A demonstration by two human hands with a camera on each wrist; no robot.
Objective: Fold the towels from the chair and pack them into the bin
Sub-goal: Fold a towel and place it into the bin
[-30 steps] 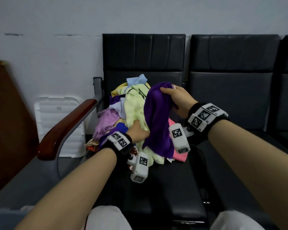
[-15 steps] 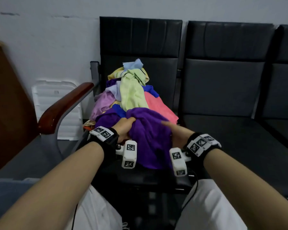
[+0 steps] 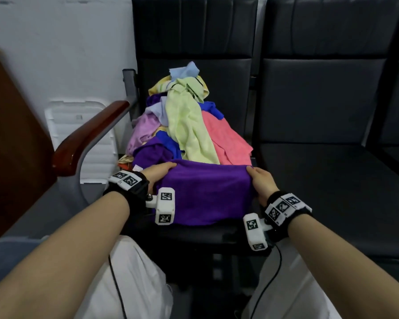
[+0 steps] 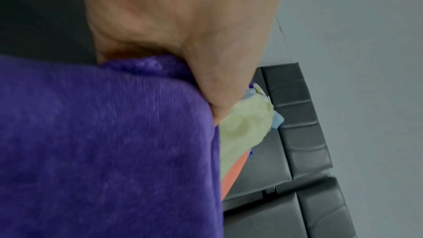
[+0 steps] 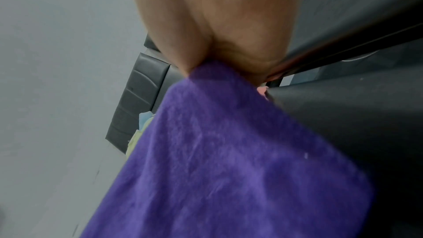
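Our left hand (image 3: 158, 174) pinches far left corner of purple towel (image 3: 205, 194); our right hand (image 3: 262, 184) pinches far right corner. Towel stretched flat between our hands, lying on front of black chair seat (image 3: 194, 236). Just behind it, touching its far edge, heap of towels (image 3: 189, 125): pale green, pink, blue, lilac, yellow. Wooden armrest (image 3: 88, 137) at left.

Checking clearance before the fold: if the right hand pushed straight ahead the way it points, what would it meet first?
Probably the pink towel in the pile just beyond the right hand; depth is uncertain.
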